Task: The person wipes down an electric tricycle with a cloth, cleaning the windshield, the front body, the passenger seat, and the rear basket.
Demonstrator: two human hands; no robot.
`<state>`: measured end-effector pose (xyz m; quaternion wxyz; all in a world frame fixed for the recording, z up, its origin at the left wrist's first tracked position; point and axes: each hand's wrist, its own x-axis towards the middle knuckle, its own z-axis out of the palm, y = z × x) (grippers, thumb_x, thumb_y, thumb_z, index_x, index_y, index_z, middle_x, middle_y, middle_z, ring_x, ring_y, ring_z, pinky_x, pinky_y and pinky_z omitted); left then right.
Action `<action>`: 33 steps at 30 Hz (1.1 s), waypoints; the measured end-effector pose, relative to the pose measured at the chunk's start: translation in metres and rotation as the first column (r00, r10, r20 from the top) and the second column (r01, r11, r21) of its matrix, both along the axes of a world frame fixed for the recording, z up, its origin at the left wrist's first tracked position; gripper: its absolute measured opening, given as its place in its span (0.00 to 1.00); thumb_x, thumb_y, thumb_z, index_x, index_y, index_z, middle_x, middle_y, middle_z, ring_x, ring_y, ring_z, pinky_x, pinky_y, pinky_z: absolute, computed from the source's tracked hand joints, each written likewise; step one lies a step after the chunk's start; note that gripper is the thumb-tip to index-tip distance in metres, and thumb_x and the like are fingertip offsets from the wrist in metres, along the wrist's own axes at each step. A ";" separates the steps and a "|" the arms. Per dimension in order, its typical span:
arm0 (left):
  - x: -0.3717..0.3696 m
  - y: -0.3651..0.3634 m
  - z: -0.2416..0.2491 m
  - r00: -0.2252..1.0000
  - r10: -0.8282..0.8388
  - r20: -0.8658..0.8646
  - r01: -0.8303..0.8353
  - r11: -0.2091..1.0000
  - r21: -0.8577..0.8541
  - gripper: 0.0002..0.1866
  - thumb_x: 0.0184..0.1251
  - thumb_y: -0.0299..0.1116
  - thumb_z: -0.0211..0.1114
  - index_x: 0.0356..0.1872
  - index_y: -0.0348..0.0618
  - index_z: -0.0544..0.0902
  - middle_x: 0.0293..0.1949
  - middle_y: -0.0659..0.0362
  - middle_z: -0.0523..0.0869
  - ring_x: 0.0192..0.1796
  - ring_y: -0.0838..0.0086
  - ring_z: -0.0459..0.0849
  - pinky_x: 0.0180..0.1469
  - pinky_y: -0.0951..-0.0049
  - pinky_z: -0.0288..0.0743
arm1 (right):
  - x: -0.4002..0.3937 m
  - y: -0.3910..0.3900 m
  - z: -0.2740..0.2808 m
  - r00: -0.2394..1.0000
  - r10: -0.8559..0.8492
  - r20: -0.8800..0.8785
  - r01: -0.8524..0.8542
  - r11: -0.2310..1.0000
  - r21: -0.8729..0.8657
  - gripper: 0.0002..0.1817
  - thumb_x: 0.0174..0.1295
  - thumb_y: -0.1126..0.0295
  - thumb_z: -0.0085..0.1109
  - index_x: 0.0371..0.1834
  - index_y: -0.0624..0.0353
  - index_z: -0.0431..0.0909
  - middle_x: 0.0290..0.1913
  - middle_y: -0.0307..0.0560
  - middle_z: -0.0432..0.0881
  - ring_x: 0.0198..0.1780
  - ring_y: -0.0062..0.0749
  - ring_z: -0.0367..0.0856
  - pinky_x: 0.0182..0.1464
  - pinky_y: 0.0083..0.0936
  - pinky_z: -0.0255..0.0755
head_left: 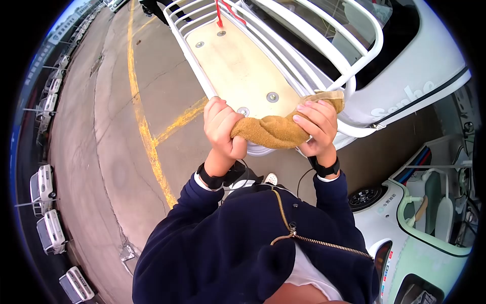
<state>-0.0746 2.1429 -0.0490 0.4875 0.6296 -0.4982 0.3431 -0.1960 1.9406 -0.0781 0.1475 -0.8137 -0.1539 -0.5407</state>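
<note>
A brown towel (273, 133), twisted into a thick rope, stretches between my two hands. My left hand (221, 126) is wrapped round its left end, thumb pointing down. Round the other end close the fingers of my right hand (319, 124), and a loose flap of the cloth sticks out past them. Behind the towel lies a cream-coloured board (243, 66) with round metal bolts, inside a white tubular rail (372, 30). The towel overlaps the near end of the board in this view. Each wrist wears a black strap.
The white vehicle (405, 96) with the railed board stands ahead and to the right. A pale green and white vehicle (400, 253) is at the lower right. Red straps (219, 15) hang at the board's far end. Yellow lines (136, 101) mark the pavement; parked vehicles line the left.
</note>
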 end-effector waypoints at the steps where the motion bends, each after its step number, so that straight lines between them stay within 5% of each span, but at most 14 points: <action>1: -0.004 0.002 0.002 0.999 0.025 -0.037 -0.024 0.999 0.040 0.14 0.30 0.36 0.55 0.19 0.36 0.77 0.17 0.52 0.71 0.25 0.56 0.70 0.46 0.56 0.72 | -0.011 -0.002 0.018 0.985 0.120 -0.127 -0.112 0.991 0.068 0.24 0.42 0.61 0.61 0.46 0.53 0.86 0.50 0.45 0.86 0.52 0.45 0.82 0.59 0.43 0.73; 3: -0.028 0.002 0.013 0.996 0.068 -0.055 -0.060 0.988 0.140 0.14 0.30 0.35 0.55 0.20 0.36 0.78 0.18 0.53 0.72 0.25 0.57 0.71 0.44 0.57 0.72 | -0.021 -0.013 0.034 0.956 0.286 -0.060 -0.257 0.921 0.294 0.22 0.52 0.64 0.56 0.50 0.63 0.83 0.51 0.58 0.84 0.54 0.54 0.81 0.63 0.47 0.70; 6: -0.045 -0.007 0.016 0.991 0.132 0.033 -0.136 0.973 0.189 0.15 0.30 0.36 0.56 0.21 0.36 0.78 0.20 0.53 0.73 0.24 0.58 0.70 0.43 0.57 0.72 | -0.011 -0.056 0.079 0.964 -0.123 0.234 -0.011 0.865 0.501 0.22 0.64 0.73 0.49 0.61 0.69 0.73 0.66 0.57 0.74 0.63 0.41 0.74 0.68 0.39 0.65; 9: -0.046 -0.001 0.013 0.994 0.103 -0.020 -0.098 0.978 0.182 0.16 0.35 0.36 0.55 0.24 0.33 0.80 0.20 0.51 0.74 0.27 0.55 0.74 0.47 0.56 0.73 | 0.018 -0.084 0.141 0.959 -0.284 0.003 0.228 0.777 0.587 0.27 0.77 0.59 0.47 0.73 0.64 0.66 0.68 0.52 0.74 0.67 0.37 0.74 0.70 0.30 0.64; 11: -0.044 0.002 0.008 0.999 0.015 -0.050 -0.011 0.996 0.088 0.19 0.34 0.37 0.56 0.27 0.32 0.82 0.21 0.51 0.77 0.29 0.55 0.78 0.50 0.55 0.73 | 0.037 -0.092 0.158 0.945 -0.277 -0.174 0.327 0.819 0.471 0.29 0.78 0.52 0.45 0.72 0.61 0.68 0.62 0.50 0.80 0.65 0.34 0.77 0.67 0.25 0.66; 13: -0.045 0.013 -0.002 0.996 -0.030 -0.084 0.037 0.996 0.085 0.18 0.46 0.33 0.56 0.35 0.30 0.84 0.28 0.50 0.83 0.33 0.57 0.82 0.53 0.53 0.74 | 0.053 -0.089 0.153 0.884 -0.363 -0.294 0.448 0.836 0.316 0.24 0.76 0.55 0.49 0.65 0.60 0.76 0.45 0.49 0.87 0.46 0.28 0.85 0.51 0.27 0.76; 15: -0.051 0.019 -0.014 0.808 -0.372 -0.457 0.160 0.885 -0.437 0.15 0.59 0.31 0.53 0.38 0.30 0.83 0.33 0.50 0.85 0.39 0.61 0.83 0.55 0.52 0.75 | 0.060 -0.084 0.145 0.827 -0.513 -0.229 0.562 0.744 0.362 0.22 0.78 0.55 0.45 0.61 0.58 0.80 0.32 0.45 0.87 0.35 0.24 0.86 0.45 0.24 0.76; 17: -0.044 0.038 -0.028 0.789 -0.347 -0.508 0.096 0.885 -0.455 0.17 0.72 0.32 0.47 0.44 0.28 0.81 0.41 0.51 0.86 0.44 0.65 0.83 0.56 0.57 0.76 | 0.054 -0.084 0.151 0.867 -0.370 -0.333 0.496 0.701 0.513 0.22 0.78 0.55 0.44 0.63 0.55 0.80 0.34 0.45 0.88 0.32 0.23 0.85 0.43 0.23 0.77; 19: -0.033 0.051 -0.022 0.444 -0.637 -0.630 -0.082 0.671 -0.737 0.19 0.75 0.35 0.46 0.49 0.27 0.79 0.47 0.50 0.85 0.47 0.66 0.84 0.55 0.63 0.77 | 0.054 -0.077 0.158 0.849 -0.377 -0.371 0.524 0.687 0.503 0.20 0.77 0.58 0.48 0.62 0.54 0.81 0.37 0.45 0.88 0.31 0.22 0.83 0.41 0.21 0.77; 21: -0.014 0.071 -0.035 0.439 -0.658 -0.611 -0.054 0.660 -0.749 0.18 0.76 0.33 0.47 0.50 0.27 0.78 0.47 0.49 0.85 0.49 0.66 0.85 0.53 0.67 0.78 | 0.052 -0.059 0.160 0.890 -0.358 -0.283 0.456 0.721 0.522 0.17 0.75 0.61 0.53 0.60 0.54 0.83 0.41 0.44 0.88 0.31 0.19 0.83 0.37 0.17 0.76; 22: -0.004 0.082 -0.040 0.656 -0.375 -0.654 -0.041 0.848 -0.528 0.16 0.76 0.32 0.48 0.52 0.27 0.76 0.47 0.49 0.84 0.50 0.65 0.85 0.52 0.66 0.79 | 0.054 -0.046 0.160 0.948 -0.243 -0.206 0.317 0.776 0.545 0.15 0.74 0.65 0.56 0.59 0.55 0.83 0.45 0.44 0.87 0.30 0.18 0.81 0.35 0.14 0.76; 23: 0.004 0.090 -0.046 0.821 -0.070 -0.567 -0.103 0.958 -0.268 0.15 0.76 0.30 0.50 0.54 0.28 0.74 0.48 0.49 0.84 0.50 0.65 0.85 0.51 0.65 0.80 | 0.051 -0.025 0.160 0.959 -0.194 -0.209 0.274 0.826 0.493 0.15 0.74 0.68 0.56 0.60 0.56 0.83 0.46 0.44 0.87 0.29 0.17 0.80 0.35 0.14 0.77; 29: 0.046 0.130 -0.003 0.635 -0.435 -0.639 -0.137 0.751 -0.647 0.16 0.77 0.32 0.53 0.59 0.34 0.68 0.54 0.49 0.80 0.51 0.65 0.84 0.53 0.64 0.80 | 0.042 0.068 0.136 0.943 -0.191 -0.272 0.169 0.980 -0.102 0.24 0.56 0.89 0.61 0.58 0.69 0.79 0.57 0.59 0.83 0.42 0.41 0.88 0.45 0.28 0.82; 33: 0.080 0.160 -0.016 0.497 -0.329 -0.803 -0.283 0.813 -0.508 0.15 0.79 0.33 0.51 0.58 0.35 0.69 0.53 0.51 0.81 0.52 0.67 0.83 0.54 0.66 0.79 | 0.035 0.087 0.130 0.915 -0.248 -0.317 0.186 0.959 -0.214 0.25 0.54 0.90 0.59 0.58 0.70 0.78 0.58 0.60 0.82 0.46 0.47 0.87 0.48 0.31 0.82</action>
